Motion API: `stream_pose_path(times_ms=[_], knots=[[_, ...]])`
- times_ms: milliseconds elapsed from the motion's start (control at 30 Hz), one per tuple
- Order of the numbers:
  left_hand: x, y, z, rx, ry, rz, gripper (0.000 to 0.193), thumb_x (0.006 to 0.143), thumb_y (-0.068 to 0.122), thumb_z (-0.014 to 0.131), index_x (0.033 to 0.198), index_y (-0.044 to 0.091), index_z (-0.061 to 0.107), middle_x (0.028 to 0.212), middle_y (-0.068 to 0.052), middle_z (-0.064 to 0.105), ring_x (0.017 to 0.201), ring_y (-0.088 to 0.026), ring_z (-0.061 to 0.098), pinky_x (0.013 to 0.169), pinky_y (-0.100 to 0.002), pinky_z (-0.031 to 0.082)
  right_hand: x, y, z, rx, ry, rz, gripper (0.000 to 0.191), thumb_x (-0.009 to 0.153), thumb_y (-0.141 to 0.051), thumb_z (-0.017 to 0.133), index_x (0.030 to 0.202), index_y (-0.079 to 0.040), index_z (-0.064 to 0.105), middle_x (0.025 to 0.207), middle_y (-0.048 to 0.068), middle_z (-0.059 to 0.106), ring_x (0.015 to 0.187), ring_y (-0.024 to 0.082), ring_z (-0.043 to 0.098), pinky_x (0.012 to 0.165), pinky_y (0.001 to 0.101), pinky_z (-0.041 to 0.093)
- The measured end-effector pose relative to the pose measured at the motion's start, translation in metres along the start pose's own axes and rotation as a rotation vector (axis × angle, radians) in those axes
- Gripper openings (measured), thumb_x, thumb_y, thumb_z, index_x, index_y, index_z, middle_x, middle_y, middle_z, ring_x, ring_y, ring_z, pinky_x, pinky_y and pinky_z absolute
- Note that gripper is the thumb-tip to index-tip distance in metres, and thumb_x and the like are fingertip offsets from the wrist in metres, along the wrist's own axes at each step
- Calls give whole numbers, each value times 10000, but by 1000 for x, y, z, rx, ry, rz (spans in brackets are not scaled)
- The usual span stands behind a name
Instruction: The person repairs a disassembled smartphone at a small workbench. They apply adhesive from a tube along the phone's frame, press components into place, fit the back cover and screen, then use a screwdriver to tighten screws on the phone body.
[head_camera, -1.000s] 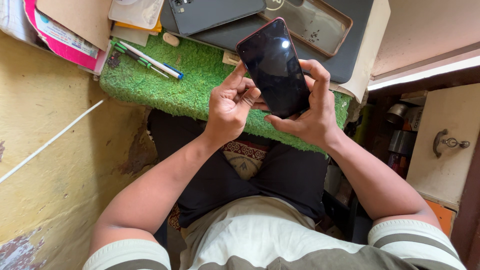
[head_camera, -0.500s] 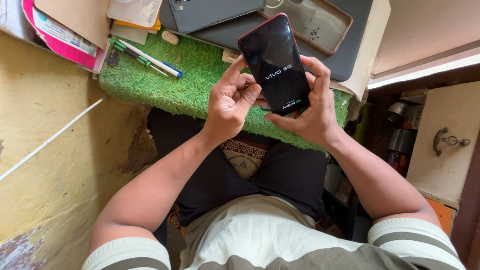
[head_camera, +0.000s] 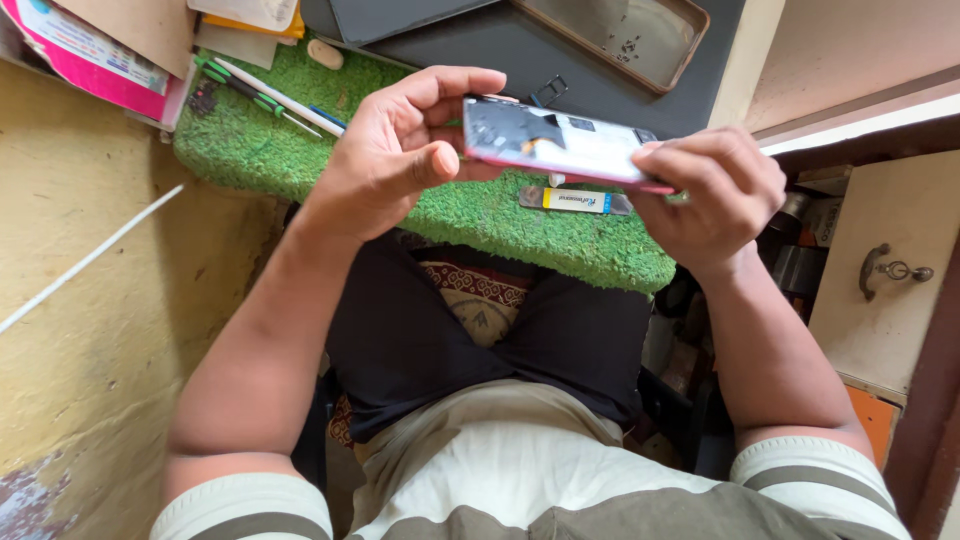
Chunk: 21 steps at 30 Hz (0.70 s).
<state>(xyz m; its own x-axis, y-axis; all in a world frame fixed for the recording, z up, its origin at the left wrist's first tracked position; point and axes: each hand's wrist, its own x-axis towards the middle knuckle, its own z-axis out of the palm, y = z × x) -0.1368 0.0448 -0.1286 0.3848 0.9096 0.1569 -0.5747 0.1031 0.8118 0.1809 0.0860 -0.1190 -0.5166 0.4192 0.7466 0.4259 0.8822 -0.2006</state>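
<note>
Flipped since before, glossy flat phone (head_camera: 560, 140) shows its opened back.

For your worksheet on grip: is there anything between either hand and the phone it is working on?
Nothing visible. The left hand and right hand each grip an end of the opened phone directly, above the green mat.

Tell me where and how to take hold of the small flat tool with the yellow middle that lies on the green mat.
Grip the flat tool across its two long edges at the yellow middle, coming straight down from above. It lies flat on the green mat, long and narrow, so only its thin sides offer purchase. The phone, held between the left hand and right hand, hangs just above it.
</note>
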Motion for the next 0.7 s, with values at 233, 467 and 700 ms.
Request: stream_pose_path(times_ms=[233, 467, 700], knots=[[0, 10, -1, 48, 111, -140, 761, 787, 44, 922, 1424, -70, 523, 1242, -103, 660, 1164, -154, 653, 1081, -318, 570, 2, -13, 9, 51, -83, -35, 228, 898, -68, 922, 1056, -20, 766, 949, 95, 705, 817, 224, 708, 658, 316, 551], [-14, 41, -23, 131, 208, 84, 702, 757, 83, 924, 1353, -33, 572, 1260, -94, 672, 1148, -140, 672, 1103, -286, 569, 16, -15, -1, 75, -407, 196, 416, 903, -237, 862, 1213, -34, 674, 1158, 110, 636, 996, 267, 669, 853, 366, 580], [-23, 42, -37, 34, 262, 235, 694, 782, 101, 983, 1340, -53, 601, 1201, -113, 686, 1088, -143, 675, 1044, -273, 556, 22, -26, 8, -215, -741, 143, 292, 933, -325, 770, 1066, -68, 728, 1078, 63, 654, 1015, 265, 567, 926, 405, 495]])
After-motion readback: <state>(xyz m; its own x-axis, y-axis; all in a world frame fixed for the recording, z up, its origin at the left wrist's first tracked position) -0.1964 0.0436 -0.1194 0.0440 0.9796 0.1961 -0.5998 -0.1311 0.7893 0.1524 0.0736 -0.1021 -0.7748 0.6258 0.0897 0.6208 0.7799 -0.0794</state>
